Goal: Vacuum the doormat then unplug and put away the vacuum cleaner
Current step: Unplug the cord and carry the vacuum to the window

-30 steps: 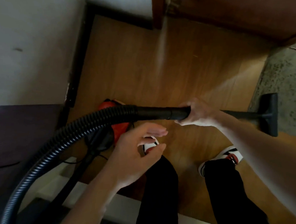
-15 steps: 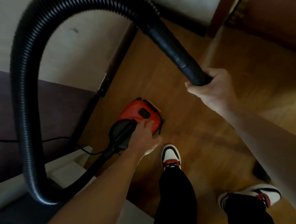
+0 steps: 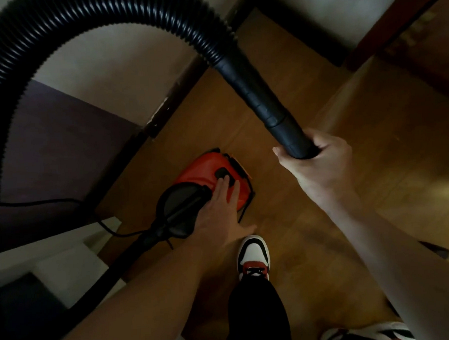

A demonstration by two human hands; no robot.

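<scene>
A small red and black vacuum cleaner (image 3: 200, 175) sits on the wooden floor by the wall. My left hand (image 3: 220, 209) lies flat on its top, fingers spread, with fingertips on a black button (image 3: 222, 174). My right hand (image 3: 322, 170) is shut on the black wand (image 3: 275, 115), held up over the floor. The ribbed black hose (image 3: 85, 10) arcs from the wand over the top of the view and down the left edge to the cleaner's front. The doormat and the floor nozzle are out of view.
A thin black power cord (image 3: 109, 229) runs left from the cleaner past a dark purple surface (image 3: 53, 152). White steps (image 3: 66, 258) lie at lower left. A dark skirting board (image 3: 178, 99) lines the wall. My shoes (image 3: 252, 256) stand on the wooden floor (image 3: 372, 136).
My left hand went down from mid-air onto the cleaner's top and now touches the button. My right hand lifted the wand, raising the hose into a high arc. The doormat left the view.
</scene>
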